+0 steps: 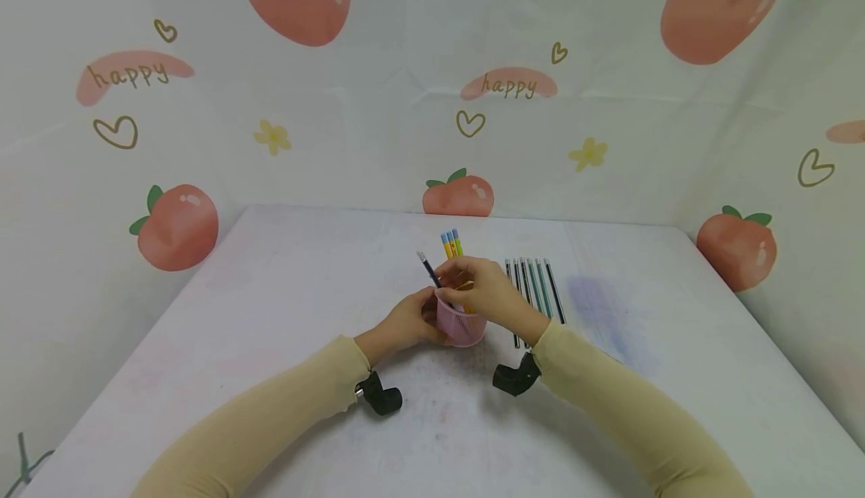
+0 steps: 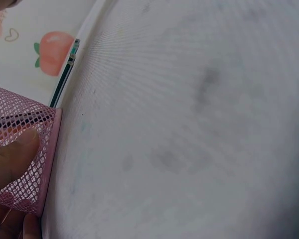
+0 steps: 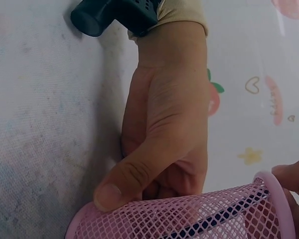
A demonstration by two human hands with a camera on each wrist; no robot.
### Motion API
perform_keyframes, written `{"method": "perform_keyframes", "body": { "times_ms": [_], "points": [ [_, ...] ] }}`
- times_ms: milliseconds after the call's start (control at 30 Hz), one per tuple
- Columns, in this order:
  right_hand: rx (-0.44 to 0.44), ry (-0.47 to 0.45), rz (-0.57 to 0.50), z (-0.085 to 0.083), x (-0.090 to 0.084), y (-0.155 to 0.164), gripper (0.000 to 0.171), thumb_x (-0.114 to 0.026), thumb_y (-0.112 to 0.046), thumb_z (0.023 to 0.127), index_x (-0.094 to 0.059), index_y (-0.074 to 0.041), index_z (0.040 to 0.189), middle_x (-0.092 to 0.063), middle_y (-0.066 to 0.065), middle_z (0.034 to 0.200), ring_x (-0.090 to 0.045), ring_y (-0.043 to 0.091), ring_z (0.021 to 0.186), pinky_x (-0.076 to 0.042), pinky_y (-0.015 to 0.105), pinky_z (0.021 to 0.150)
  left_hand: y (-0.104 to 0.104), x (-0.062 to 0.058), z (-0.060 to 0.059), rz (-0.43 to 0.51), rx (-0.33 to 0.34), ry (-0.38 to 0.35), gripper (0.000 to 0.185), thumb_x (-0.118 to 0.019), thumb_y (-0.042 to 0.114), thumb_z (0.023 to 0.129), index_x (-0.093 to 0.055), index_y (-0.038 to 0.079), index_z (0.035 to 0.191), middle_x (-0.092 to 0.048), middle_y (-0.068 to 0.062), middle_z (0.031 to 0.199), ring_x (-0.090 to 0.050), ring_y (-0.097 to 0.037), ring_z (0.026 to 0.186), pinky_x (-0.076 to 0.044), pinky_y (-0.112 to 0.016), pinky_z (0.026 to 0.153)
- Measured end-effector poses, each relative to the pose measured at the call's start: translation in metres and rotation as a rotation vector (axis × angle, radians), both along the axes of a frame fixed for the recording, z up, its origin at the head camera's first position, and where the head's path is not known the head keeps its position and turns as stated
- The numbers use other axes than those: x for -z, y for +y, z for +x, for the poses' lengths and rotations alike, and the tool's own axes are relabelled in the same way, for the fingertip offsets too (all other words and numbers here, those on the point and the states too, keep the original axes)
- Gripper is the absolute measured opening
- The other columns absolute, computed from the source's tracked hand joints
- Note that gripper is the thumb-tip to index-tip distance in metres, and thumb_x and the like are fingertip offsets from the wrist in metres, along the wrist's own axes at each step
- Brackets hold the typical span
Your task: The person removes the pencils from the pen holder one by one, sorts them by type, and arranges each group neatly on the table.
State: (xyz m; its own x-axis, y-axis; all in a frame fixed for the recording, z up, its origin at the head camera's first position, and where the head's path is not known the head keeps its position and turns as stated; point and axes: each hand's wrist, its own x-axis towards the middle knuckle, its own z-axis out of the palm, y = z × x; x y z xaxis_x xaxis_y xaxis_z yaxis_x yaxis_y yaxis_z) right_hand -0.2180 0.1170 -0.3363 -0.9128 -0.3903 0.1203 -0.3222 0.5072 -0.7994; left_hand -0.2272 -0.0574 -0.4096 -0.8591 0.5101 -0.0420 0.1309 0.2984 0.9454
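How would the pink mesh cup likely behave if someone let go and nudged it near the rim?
The pink mesh cup looks light, being open wire mesh. With tall pencils sticking out above it, it may be top-heavy and apt to tip. The left hand steadying its side suggests the same.

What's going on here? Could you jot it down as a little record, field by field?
Left hand: left hand grips the side of the pink mesh cup
Right hand: right hand sits over the cup's rim, fingers curled at the pencils
In the cup: yellow pencils and a dark pencil stick up
Beside it: a row of dark and teal pencils lies flat
Surface: white table
Backdrop: peach-print cloth
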Motion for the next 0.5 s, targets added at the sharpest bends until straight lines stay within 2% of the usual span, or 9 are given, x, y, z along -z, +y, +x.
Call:
{"method": "perform_keyframes", "body": {
  "times_ms": [233, 500],
  "points": [
    [0.032, 0.000, -0.046, 0.001, -0.002, 0.003, 0.027, -0.074, -0.011, 0.085, -0.067, -0.007, 0.110, -0.070, 0.006, 0.101, -0.065, 0.018, 0.096, -0.055, 0.037, 0.092, 0.000, 0.001, -0.001, -0.002, -0.007, -0.026, 0.079, -0.082, 0.000, 0.070, -0.044, 0.004, 0.139, -0.053, -0.014, 0.140, -0.051, -0.029, 0.129, -0.042, -0.042, 0.109],
    [0.068, 0.043, -0.153, 0.001, -0.009, 0.011, 0.025, -0.074, -0.014, 0.085, -0.066, -0.006, 0.107, -0.070, 0.009, 0.102, -0.065, 0.020, 0.095, -0.056, 0.039, 0.090, 0.001, 0.002, -0.003, -0.021, -0.010, -0.012, 0.076, -0.082, -0.001, 0.069, -0.045, 0.000, 0.136, -0.054, -0.016, 0.137, -0.052, -0.030, 0.127, -0.042, -0.042, 0.109]
  ]
}}
